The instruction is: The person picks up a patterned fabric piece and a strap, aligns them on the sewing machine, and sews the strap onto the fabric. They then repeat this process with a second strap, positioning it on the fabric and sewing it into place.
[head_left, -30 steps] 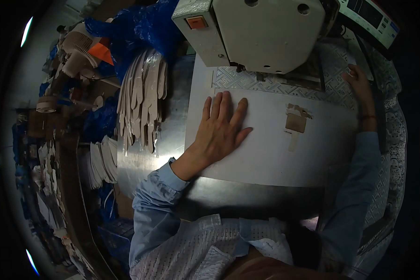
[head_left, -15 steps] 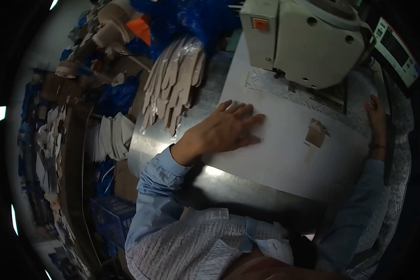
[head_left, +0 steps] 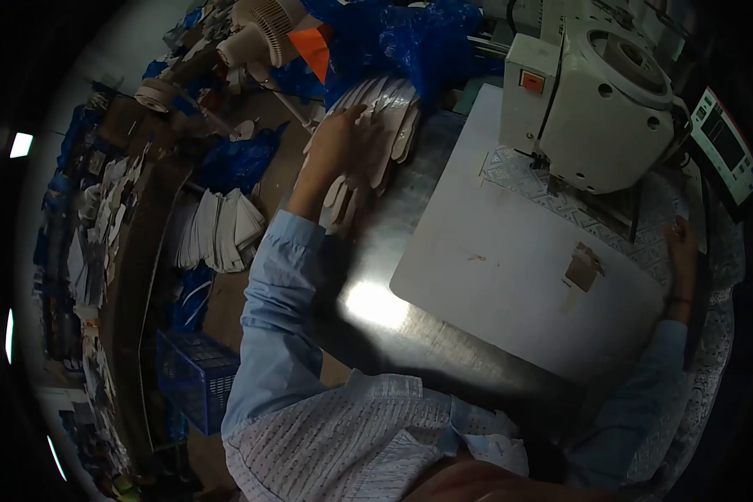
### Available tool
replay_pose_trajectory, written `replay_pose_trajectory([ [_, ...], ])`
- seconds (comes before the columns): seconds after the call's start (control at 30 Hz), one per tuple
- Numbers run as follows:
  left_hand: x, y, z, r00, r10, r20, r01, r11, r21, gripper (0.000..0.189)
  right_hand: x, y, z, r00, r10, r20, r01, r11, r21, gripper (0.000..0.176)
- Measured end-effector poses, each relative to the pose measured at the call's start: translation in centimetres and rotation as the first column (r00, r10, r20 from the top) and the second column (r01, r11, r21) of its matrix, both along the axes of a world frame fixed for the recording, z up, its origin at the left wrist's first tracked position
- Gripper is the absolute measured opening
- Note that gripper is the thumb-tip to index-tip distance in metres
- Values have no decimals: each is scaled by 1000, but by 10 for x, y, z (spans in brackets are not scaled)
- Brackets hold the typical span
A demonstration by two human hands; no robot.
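Observation:
My left hand [head_left: 341, 144] reaches onto a fanned pile of long, flat, beige pieces with rounded ends [head_left: 400, 105] on the metal table; its fingers are smeared and partly lost against the pieces. My right hand [head_left: 683, 244] rests at the right side of the white board [head_left: 452, 251], beside a patterned sheet [head_left: 519, 171], with its fingers curled together. Whatever they hold, if anything, I cannot make out. The sewing machine head [head_left: 607, 109] stands over the patterned sheet. A small brown patch [head_left: 583, 268] shows on the board.
A lit screen [head_left: 724, 142] is at the right. Blue plastic [head_left: 427, 42] and an orange flag-like piece [head_left: 312, 50] lie behind the pile. A stack of white pieces [head_left: 219, 233], a blue crate [head_left: 199, 376] and a beige fan [head_left: 259, 33] are on the left.
My left hand has gone from the white board, up and left, onto the beige pieces. My right hand stays at the board's right side. The whole view has shifted somewhat.

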State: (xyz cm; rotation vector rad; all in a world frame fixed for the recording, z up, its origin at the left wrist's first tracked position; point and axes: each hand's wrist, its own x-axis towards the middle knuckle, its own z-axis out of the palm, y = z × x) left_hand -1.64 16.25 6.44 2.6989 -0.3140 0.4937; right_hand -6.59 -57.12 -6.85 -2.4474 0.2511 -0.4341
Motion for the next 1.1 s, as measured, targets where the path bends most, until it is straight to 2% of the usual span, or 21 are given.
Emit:
replay_pose_trajectory([
  [0.07, 23, -4, 1, 980, 158, -122, -137, 976, 168, 34, 2, -2, -1, 1000, -8, -20, 8, 1000, -5, 52],
  [0.1, 30, -5, 7, 980, 158, -118, -139, 977, 160, 34, 3, -3, -1, 1000, -7, -14, 6, 1000, -12, 52],
  [0.17, 40, -3, 21, 912, 209, -354, -138, 967, 214, 38, 4, -8, -4, 999, 24, -27, -26, 996, -85, 53],
  [0.3, 39, 2, 27, 909, 213, -359, -94, 942, 322, 38, -1, 3, -1, 1000, -1, -7, 1, 1000, 20, 54],
  [0.4, 28, 6, 21, 948, 131, -289, -60, 968, 242, 36, 0, 7, 3, 999, 15, -31, -15, 1000, -12, 54],
  [0.47, 13, -8, 23, 977, -177, -117, 202, 945, 257, 38, -1, 9, 6, 999, 8, -47, -8, 1000, -2, 54],
  [0.5, 13, -10, 18, 978, -178, -113, 201, 946, 255, 38, -1, 8, 6, 999, 7, -44, -7, 1000, -5, 54],
  [0.57, 14, -15, 6, 913, -399, -79, 360, 701, 616, 38, 0, 7, 6, 999, 13, -39, -14, 1000, -26, 54],
  [0.6, 16, -15, 7, 913, -402, -71, 359, 707, 609, 38, -1, 8, 5, 999, 10, -36, -12, 999, -39, 54],
  [0.67, 26, -12, 14, 807, -579, -117, 506, 575, 642, 33, -2, 10, 5, 999, 26, 21, -26, 1000, -15, 53],
  [0.8, 30, -1, 17, 791, -595, -143, 524, 538, 661, 28, -4, 20, 27, 998, -26, -52, 20, 993, -119, 50],
  [0.87, 15, -8, 30, 840, -542, 3, 457, 712, 533, 24, -14, 22, 40, 984, 65, -164, -121, 925, -360, 48],
  [0.9, -1, -19, 45, 829, -560, 8, 466, 698, 543, 24, -27, 38, 58, 987, 45, -153, -97, 930, -355, 48],
  [0.93, -27, -34, 64, 892, -448, -63, 450, 864, 228, 24, -47, 68, 93, 977, 139, -161, -181, 940, -288, 48],
  [0.97, -49, -46, 75, 918, -353, -179, 339, 935, -102, 25, -65, 101, 125, 959, 234, -162, -266, 939, -219, 49],
  [1.0, -65, -57, 74, 914, -367, -176, 356, 930, -90, 25, -81, 130, 147, 917, 360, -170, -378, 921, -90, 48],
  [1.03, -81, -68, 70, 855, -507, -113, 424, 807, -410, 27, -95, 163, 167, 861, 483, -162, -483, 875, 37, 47],
  [1.07, -95, -77, 67, 790, -613, -10, 443, 583, -681, 29, -106, 200, 189, 792, 578, -193, -577, 814, 67, 48],
  [1.1, -108, -88, 71, 781, -625, -12, 452, 578, -679, 29, -116, 238, 204, 714, 665, -222, -661, 744, 103, 49],
])
